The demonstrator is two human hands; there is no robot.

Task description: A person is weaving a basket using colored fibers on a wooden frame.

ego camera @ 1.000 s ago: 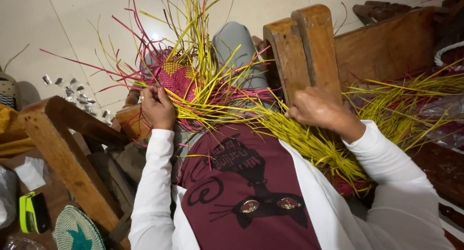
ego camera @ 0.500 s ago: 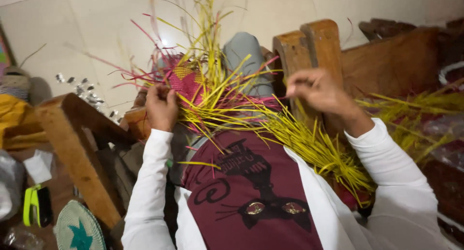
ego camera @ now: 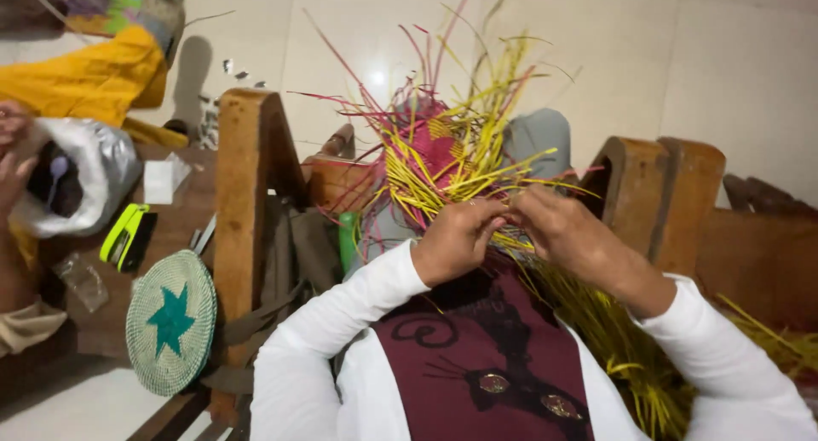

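Weaving work is partly complete: a small woven section (ego camera: 436, 147) in pink and yellow is formed at the centre, resting over the person's knees, while many loose yellow and pink strands (ego camera: 477, 92) radiate from it unwoven, so most of the piece is left to do. A bundle of spare yellow strands (ego camera: 622, 347) lies across the lap to the person's right.

Left hand (ego camera: 456, 241) and right hand (ego camera: 558, 228) meet just below the woven section, fingers curled and pinching yellow strands between them; the fingertips nearly touch.

Compared with the frame half a second earlier, the hands were well apart, the left at the piece's left edge and the right raised beside the wooden chair arm (ego camera: 656, 198). The camera has also swung left, bringing into view a round green woven mat with a star (ego camera: 170, 322), a silver bag (ego camera: 89, 181) and another person's hand (ego camera: 13, 151) at the desk (ego camera: 183, 228).
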